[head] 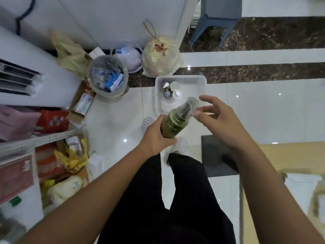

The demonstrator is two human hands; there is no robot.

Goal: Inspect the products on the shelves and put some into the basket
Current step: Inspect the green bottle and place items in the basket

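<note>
My left hand point(157, 136) grips the lower body of a green bottle point(173, 123) with a clear cap, tilted with its top pointing away from me. My right hand point(218, 118) hovers beside the cap with fingers spread, its fingertips close to or touching the clear cap. Directly beyond the bottle, a white plastic basket point(202, 80) stands on the floor. It holds several small pump bottles point(171, 89) at its left side. The bottle is held above the basket's near edge.
Shelves point(35, 140) at the left hold red, pink and yellow packages. A clear bin of items point(107, 76), tied plastic bags point(161, 57) and a grey stool point(216, 18) stand beyond the basket. A dark mat point(216, 155) and wooden surface point(284, 155) lie at the right.
</note>
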